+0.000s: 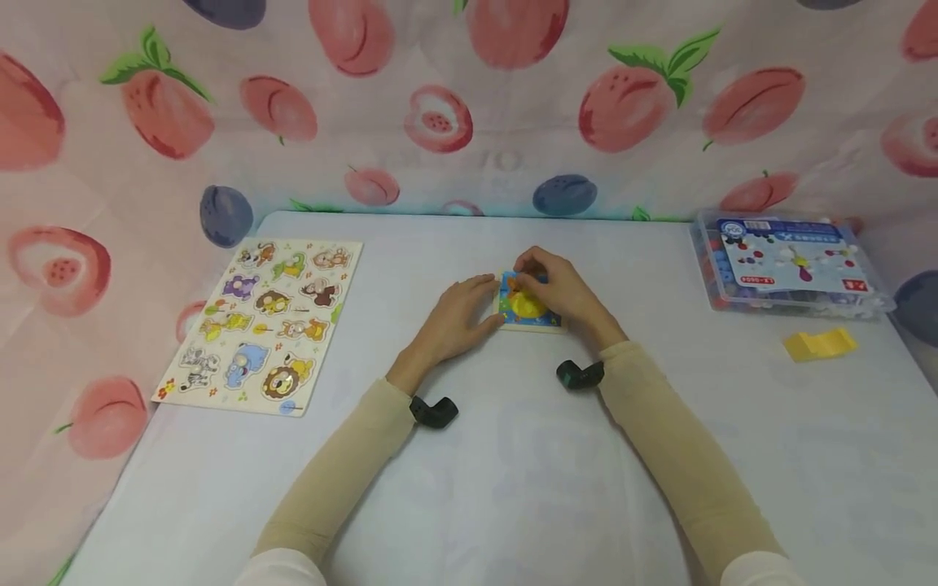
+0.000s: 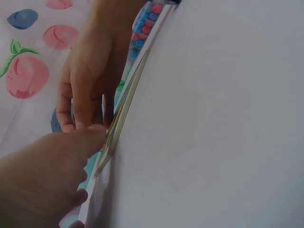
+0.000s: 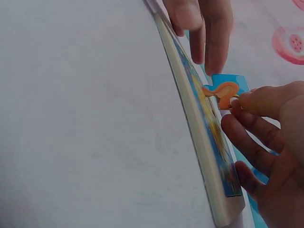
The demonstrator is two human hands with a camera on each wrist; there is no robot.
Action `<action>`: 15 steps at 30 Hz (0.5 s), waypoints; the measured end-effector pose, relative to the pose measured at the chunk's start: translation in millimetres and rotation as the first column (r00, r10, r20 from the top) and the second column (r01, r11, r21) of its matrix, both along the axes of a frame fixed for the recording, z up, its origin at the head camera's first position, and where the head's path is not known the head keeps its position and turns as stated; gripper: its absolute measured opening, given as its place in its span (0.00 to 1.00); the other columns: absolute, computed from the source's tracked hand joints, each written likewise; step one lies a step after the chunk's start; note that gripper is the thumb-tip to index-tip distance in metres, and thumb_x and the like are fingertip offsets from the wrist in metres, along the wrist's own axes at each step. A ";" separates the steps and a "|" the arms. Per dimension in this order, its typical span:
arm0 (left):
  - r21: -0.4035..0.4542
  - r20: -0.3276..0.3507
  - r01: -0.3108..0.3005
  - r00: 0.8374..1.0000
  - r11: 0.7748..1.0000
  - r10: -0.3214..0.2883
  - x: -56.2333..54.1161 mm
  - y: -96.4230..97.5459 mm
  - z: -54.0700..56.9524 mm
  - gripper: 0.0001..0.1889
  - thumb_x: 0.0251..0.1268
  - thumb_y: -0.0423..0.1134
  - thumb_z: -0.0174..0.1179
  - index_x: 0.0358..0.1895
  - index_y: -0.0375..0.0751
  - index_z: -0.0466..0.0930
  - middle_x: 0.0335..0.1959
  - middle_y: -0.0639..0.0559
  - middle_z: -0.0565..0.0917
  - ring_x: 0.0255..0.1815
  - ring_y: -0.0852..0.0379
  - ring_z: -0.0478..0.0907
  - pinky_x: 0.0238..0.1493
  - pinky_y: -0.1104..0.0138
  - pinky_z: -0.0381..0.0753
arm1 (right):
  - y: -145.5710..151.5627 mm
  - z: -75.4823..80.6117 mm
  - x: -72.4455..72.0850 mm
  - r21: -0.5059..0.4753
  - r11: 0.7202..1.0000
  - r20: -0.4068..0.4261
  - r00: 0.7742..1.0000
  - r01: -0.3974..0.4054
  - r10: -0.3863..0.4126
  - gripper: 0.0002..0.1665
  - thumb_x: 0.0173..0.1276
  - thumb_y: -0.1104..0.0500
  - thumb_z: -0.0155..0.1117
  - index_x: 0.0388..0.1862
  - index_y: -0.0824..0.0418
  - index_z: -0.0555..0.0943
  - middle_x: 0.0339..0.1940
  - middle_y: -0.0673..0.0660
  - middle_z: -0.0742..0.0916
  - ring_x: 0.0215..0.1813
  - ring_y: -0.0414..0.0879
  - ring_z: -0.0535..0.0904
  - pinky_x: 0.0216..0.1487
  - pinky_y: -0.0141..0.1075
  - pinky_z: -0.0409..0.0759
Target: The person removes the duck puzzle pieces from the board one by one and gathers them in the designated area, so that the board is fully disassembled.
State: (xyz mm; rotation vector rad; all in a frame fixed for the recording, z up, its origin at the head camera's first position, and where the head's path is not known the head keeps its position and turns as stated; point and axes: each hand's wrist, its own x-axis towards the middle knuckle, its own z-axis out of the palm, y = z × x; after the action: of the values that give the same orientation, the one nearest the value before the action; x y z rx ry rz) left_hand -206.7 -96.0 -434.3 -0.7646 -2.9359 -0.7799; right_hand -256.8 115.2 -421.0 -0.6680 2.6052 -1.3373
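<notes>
A small square jigsaw puzzle (image 1: 529, 306) with a yellow and blue picture lies between my hands in the head view. My right hand (image 1: 560, 289) pinches a blue puzzle piece (image 3: 232, 81) with an orange shape on it, held tilted just above the puzzle's far side. Along the puzzle's left edge is my left hand (image 1: 456, 316), its fingers fairly straight and its thumb (image 2: 88, 141) right at the frame. From the side, the puzzle's pale wooden frame (image 3: 190, 123) shows as a thick edge.
To the left lies a wooden board (image 1: 282, 325) with animal pictures. A clear plastic box (image 1: 791, 264) of colourful parts stands at the back right, with a wavy yellow block (image 1: 819, 344) in front. Fruit-patterned cloth (image 1: 506, 106) hangs behind the white table (image 1: 513, 488).
</notes>
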 end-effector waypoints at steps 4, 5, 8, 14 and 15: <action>0.050 -0.070 0.084 0.994 0.995 -0.081 7.3 -2.1 -1.5 0.28 0.63 0.50 0.61 0.63 0.43 0.72 0.67 0.50 0.70 0.70 0.52 0.64 0.69 0.55 0.64 | 2.6 -1.5 1.4 -0.034 0.999 -0.005 1.000 0.012 -0.013 0.09 0.70 0.57 0.58 0.46 0.58 0.75 0.46 0.57 0.84 0.50 0.50 0.80 0.58 0.46 0.74; 0.059 -0.084 0.104 0.992 0.993 -0.099 8.5 -2.6 -2.1 0.26 0.62 0.49 0.61 0.62 0.43 0.73 0.66 0.50 0.71 0.69 0.52 0.65 0.68 0.55 0.65 | 3.0 -1.8 1.9 -0.042 0.999 -0.009 1.000 0.016 -0.016 0.08 0.70 0.58 0.58 0.45 0.59 0.75 0.46 0.57 0.84 0.50 0.50 0.80 0.58 0.46 0.74; 0.081 -0.109 0.139 0.985 0.987 -0.130 11.0 -4.3 -3.2 0.23 0.62 0.45 0.63 0.60 0.43 0.76 0.65 0.50 0.71 0.68 0.52 0.66 0.66 0.54 0.68 | 4.1 -3.3 2.8 -0.060 0.998 -0.015 1.000 0.026 -0.027 0.08 0.70 0.58 0.58 0.46 0.59 0.75 0.47 0.58 0.84 0.50 0.51 0.79 0.58 0.46 0.74; 0.073 -0.133 0.192 0.974 0.979 -0.181 9.3 -5.2 -3.9 0.21 0.63 0.44 0.62 0.58 0.43 0.78 0.64 0.49 0.72 0.70 0.52 0.64 0.67 0.55 0.67 | 11.4 -0.9 2.9 -0.105 0.991 0.005 0.997 0.078 -0.078 0.09 0.70 0.58 0.57 0.46 0.59 0.75 0.47 0.58 0.83 0.52 0.52 0.79 0.57 0.46 0.76; 0.069 -0.133 0.203 0.972 0.977 -0.192 8.5 -4.9 -3.9 0.20 0.63 0.43 0.61 0.58 0.43 0.77 0.64 0.49 0.73 0.71 0.52 0.63 0.68 0.55 0.66 | 13.7 -0.3 2.6 -0.114 0.990 0.009 0.996 0.088 -0.088 0.09 0.70 0.58 0.57 0.46 0.59 0.75 0.47 0.58 0.83 0.52 0.52 0.80 0.56 0.46 0.76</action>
State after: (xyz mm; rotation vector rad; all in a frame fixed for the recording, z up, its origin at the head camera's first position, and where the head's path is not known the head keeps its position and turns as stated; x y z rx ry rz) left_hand -198.3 -100.9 -438.2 -1.0694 -2.7278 -0.8246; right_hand -254.2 128.9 -421.3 -0.5707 2.5987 -1.5215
